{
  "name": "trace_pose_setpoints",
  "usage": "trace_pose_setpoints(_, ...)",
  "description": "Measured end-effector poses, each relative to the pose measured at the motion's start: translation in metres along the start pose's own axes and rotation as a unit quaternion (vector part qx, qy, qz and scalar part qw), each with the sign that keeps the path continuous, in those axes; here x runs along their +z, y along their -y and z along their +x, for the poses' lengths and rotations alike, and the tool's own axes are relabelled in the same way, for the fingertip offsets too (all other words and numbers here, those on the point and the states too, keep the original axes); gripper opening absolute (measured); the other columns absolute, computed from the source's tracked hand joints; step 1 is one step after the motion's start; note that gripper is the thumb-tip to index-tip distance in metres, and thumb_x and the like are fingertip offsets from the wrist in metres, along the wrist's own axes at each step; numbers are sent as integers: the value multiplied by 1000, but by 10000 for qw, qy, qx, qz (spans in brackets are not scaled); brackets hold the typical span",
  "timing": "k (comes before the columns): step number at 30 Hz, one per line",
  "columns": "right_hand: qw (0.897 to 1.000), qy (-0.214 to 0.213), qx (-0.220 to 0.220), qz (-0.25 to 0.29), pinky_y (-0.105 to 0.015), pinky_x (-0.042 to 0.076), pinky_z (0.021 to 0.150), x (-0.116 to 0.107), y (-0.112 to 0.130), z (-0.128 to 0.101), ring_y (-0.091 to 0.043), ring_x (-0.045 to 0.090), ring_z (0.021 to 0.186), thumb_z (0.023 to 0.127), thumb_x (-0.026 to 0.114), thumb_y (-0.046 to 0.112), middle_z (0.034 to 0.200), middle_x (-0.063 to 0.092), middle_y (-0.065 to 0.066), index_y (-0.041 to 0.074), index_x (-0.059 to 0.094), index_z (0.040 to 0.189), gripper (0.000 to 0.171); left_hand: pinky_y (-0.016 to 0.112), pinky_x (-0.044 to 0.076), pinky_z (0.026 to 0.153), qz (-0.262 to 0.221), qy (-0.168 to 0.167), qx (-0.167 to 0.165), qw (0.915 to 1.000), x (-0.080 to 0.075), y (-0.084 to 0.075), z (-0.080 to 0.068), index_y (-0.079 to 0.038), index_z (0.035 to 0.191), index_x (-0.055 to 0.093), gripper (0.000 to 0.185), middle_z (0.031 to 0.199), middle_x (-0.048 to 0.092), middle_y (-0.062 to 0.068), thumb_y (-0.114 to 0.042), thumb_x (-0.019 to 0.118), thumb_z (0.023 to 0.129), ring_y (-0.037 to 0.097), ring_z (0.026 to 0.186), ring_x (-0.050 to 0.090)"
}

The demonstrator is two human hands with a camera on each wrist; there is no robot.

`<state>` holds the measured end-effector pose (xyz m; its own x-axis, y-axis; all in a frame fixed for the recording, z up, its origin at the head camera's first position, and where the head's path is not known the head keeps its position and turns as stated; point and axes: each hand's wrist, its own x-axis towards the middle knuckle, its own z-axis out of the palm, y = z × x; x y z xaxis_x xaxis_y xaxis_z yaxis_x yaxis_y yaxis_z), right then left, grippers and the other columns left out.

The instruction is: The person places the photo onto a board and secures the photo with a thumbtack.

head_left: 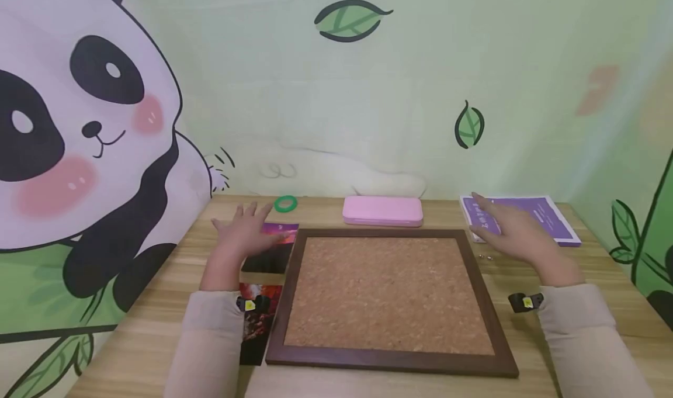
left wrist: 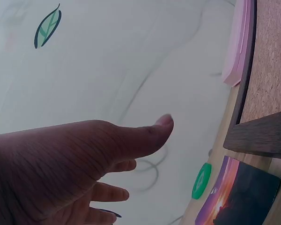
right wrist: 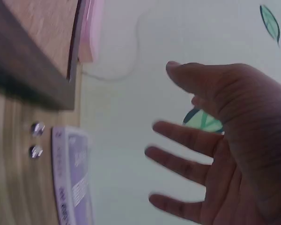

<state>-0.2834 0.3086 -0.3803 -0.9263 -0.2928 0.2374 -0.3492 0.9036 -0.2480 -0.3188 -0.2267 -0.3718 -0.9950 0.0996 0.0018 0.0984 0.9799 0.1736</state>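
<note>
A cork board (head_left: 389, 293) in a dark brown wooden frame lies on the table between both hands. My left hand (head_left: 243, 234), fingers spread and holding nothing, hovers over a photo print of a purple and red sunset (head_left: 270, 255). Below that lies a second print with red and black tones (head_left: 260, 319), partly covered by the left wrist. Over the near left part of a purple book (head_left: 547, 214) is my right hand (head_left: 517, 234), its fingers extended and its palm bare. Two small shiny metallic pieces (right wrist: 36, 139) sit between the book and the frame.
A green tape roll (head_left: 285, 204) lies at the back left, beyond the sunset print. Behind the board stands a pink case (head_left: 382, 211). The wooden table (head_left: 158, 328) meets a wall (head_left: 252, 94) painted with a panda and leaves.
</note>
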Motion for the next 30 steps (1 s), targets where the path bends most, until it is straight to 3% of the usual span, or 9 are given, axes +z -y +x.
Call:
trace_pose_setpoints(5, 9979, 247, -186, 569, -59, 44, 95, 10, -20, -7, -45, 58, 114, 98, 55, 33, 123, 63, -26, -1, 54, 133, 48, 79, 13, 102, -390, 63, -261, 9989, 4, 6, 6, -18, 151, 32, 85, 156, 31, 19, -69, 51, 86, 44, 142, 28)
trace_pose_setpoints(8, 9951, 355, -101, 916, -57, 47, 93, 24, -34, -11, -41, 62, 109, 97, 58, 30, 115, 67, -22, 0, 61, 123, 41, 75, 24, 102, -572, 126, -470, 9972, 9, 10, 8, -15, 150, 34, 84, 152, 37, 20, -69, 49, 87, 41, 139, 35)
trace_pose_setpoints(13, 9904, 371, 215, 1316, -56, 46, 94, 41, -53, -20, -38, 62, 108, 98, 55, 36, 113, 68, -18, 3, 63, 120, 41, 70, 31, 101, -764, 117, -663, 9948, 18, 17, 11, -11, 148, 36, 83, 148, 42, 23, -68, 49, 88, 43, 135, 40)
trace_pose_setpoints(18, 9873, 220, 491, 1492, -55, 46, 94, 52, -66, -28, -34, 62, 107, 98, 53, 42, 114, 67, -15, 8, 62, 122, 42, 72, 30, 100, -845, 187, -736, 9935, 22, 22, 11, -10, 148, 35, 89, 148, 40, 25, -72, 46, 86, 45, 135, 39)
trace_pose_setpoints(23, 9855, 5, 732, 1532, -42, 47, 89, 60, -72, -32, -21, 61, 101, 96, 56, 44, 113, 69, -13, 11, 64, 120, 42, 68, 36, 99, -822, 54, -743, 9938, 30, 26, 17, -7, 147, 37, 83, 145, 43, 27, -63, 52, 88, 45, 131, 43)
trace_pose_setpoints(27, 9831, -29, 730, 1678, -36, 42, 89, 64, -72, -34, -10, 56, 99, 93, 61, 43, 109, 69, -10, 13, 65, 118, 39, 60, 43, 94, -824, -142, -833, 9930, 45, 32, 25, 0, 143, 38, 77, 137, 48, 31, -50, 59, 88, 48, 121, 49)
trace_pose_setpoints(30, 9825, -57, 595, 1763, -29, 41, 89, 70, -71, -36, -4, 56, 97, 91, 65, 41, 106, 69, -5, 16, 66, 116, 36, 62, 41, 94, -673, -264, -976, 9926, 62, 37, 29, 1, 142, 38, 80, 135, 48, 32, -51, 61, 87, 50, 120, 48)
